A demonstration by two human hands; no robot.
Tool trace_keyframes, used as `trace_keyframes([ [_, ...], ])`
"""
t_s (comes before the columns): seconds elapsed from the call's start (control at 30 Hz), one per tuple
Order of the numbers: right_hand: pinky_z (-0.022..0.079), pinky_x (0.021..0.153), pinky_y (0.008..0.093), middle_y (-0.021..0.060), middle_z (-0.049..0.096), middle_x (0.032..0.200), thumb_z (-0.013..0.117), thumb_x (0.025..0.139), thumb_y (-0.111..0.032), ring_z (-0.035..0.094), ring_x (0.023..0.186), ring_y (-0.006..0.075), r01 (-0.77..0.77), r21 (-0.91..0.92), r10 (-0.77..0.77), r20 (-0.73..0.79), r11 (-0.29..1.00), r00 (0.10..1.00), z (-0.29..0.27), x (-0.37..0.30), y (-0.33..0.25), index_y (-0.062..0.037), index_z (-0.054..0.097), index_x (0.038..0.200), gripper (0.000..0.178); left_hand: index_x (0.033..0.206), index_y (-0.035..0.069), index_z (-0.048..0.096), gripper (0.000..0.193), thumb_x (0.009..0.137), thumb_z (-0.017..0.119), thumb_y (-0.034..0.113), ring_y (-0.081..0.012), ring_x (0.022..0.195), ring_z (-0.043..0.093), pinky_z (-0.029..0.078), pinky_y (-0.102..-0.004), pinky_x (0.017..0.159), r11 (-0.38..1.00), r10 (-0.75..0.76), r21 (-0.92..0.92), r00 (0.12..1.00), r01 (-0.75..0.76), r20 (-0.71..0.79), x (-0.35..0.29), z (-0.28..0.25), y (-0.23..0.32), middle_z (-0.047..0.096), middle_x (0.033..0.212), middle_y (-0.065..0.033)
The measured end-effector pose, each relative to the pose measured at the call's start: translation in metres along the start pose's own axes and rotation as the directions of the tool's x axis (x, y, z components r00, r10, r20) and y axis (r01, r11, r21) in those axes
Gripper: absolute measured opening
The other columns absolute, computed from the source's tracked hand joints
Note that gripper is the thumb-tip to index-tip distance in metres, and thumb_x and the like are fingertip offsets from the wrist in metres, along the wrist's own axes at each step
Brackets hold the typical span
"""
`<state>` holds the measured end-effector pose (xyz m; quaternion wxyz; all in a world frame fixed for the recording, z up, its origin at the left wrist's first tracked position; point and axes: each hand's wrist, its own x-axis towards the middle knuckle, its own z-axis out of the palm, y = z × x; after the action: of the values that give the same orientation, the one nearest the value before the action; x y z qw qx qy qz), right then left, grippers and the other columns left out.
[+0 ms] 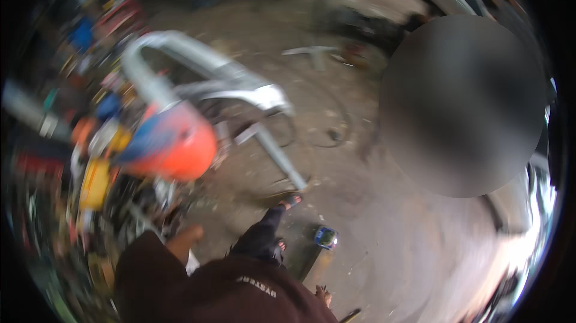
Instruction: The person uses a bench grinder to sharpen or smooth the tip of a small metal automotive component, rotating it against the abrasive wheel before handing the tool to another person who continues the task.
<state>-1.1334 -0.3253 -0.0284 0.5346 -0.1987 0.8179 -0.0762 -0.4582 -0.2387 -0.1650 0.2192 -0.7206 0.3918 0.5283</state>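
My left hand (193,233) reaches out from a dark maroon sleeve at the lower left, smeared by motion, so its fingers do not read clearly. Just below it shows a white scrap (192,263); whether the hand touches it I cannot tell. Low in the middle, my right hand (324,296) is closed, with a thin dark piece showing at its fingers. A dark rod-like thing (350,316) with a pale edge lies beyond it at the lower rim, and I cannot tell if the two are joined. Near that hand, a small blue open container (326,237) sits on the floor.
Left of me are an orange and blue rounded object (174,143), a yellow container (95,184) and heaped clutter. Ahead lie a curved grey panel (210,62), a grey metal bar (279,155) and a looped cable (345,122). Vehicles stand behind. A round blur hides the right.
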Motion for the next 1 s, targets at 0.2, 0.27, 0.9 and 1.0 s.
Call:
trace_keyframes([
  [0.2,0.037,0.037,0.0336,0.0091,0.058,0.063,0.073,0.089,-0.036,0.050,0.044,0.0168,0.136,-0.174,-0.123,0.084,0.975,0.989,0.012,0.070,0.014,-0.0040,0.059,0.081,0.036,0.111,0.008,0.078,0.035,0.089,0.066,0.032,-0.0358,0.099,0.073,0.056,-0.0498,0.088,0.999,0.040,-0.034,0.998,-0.042,-0.052,-0.144,0.102,0.037,0.075,0.110,-0.0194],
  [0.27,0.036,0.037,0.0326,0.0075,0.055,0.061,0.073,0.089,-0.037,0.047,0.043,0.0161,0.192,-0.245,-0.160,0.144,0.950,0.976,0.034,0.065,-0.017,-0.0046,0.058,0.082,0.036,0.114,0.009,0.077,0.037,0.088,0.067,0.032,-0.0361,0.103,0.072,0.055,-0.0498,0.090,0.995,0.095,0.048,0.984,-0.089,-0.149,-0.171,0.145,0.041,0.075,0.114,-0.0192],
  [0.9,0.054,0.075,0.0479,0.0260,0.070,0.095,0.074,0.091,-0.038,0.067,0.089,0.0380,0.569,-0.617,-0.462,0.346,0.544,0.817,0.358,-0.016,-0.066,0.0086,0.069,0.104,0.049,0.097,-0.001,0.074,0.040,0.091,0.067,0.038,-0.0381,0.089,0.073,0.057,-0.0462,0.081,0.532,-0.441,-0.735,0.603,-0.421,-0.665,-0.262,0.004,-0.249,0.074,0.091,-0.0223],
  [1.0,0.050,0.057,0.0435,0.0163,0.068,0.077,0.075,0.091,-0.037,0.063,0.065,0.0278,0.630,-0.541,-0.409,0.481,0.557,0.775,0.422,-0.109,-0.089,0.0038,0.069,0.093,0.042,0.105,0.001,0.074,0.038,0.092,0.065,0.036,-0.0430,0.095,0.071,0.056,-0.0485,0.083,0.419,-0.608,-0.844,0.587,-0.335,-0.535,-0.277,-0.023,-0.301,0.073,0.096,-0.0245],
])
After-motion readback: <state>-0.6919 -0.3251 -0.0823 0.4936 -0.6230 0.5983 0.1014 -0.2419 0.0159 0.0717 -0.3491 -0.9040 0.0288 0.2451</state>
